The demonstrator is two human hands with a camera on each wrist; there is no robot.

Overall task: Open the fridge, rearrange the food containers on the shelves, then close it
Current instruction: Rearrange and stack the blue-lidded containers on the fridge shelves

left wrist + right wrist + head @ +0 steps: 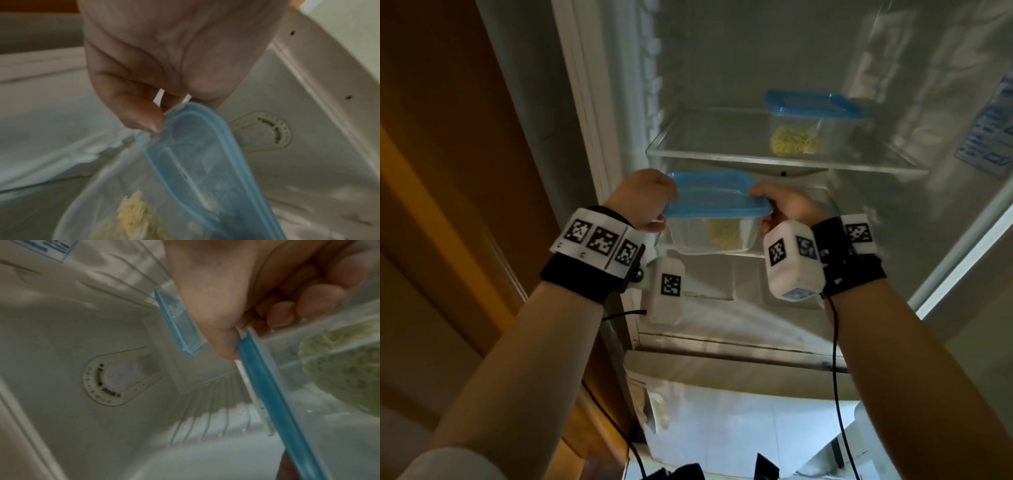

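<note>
A clear food container with a blue lid [717, 209] and yellow noodles inside is held at the front of the open fridge [722, 51], level with the lower shelf. My left hand [654, 202] grips its left rim and my right hand [779, 205] grips its right rim. The left wrist view has the fingertips [148, 123] pinching the lid's edge [205, 162]. Seen from the right wrist, the thumb [224, 340] presses the blue lid edge [273, 394] and fingers curl under the tub. A second lidded container [811, 120] with noodles stands on the upper glass shelf [709, 154], right of centre.
The left half of the upper shelf is bare glass. A round control dial [115, 378] sits on the fridge's inner wall. The open door [989, 137] with a label stands at the right, a wooden cabinet [448, 171] at the left. I cannot tell whether the held container touches the lower shelf.
</note>
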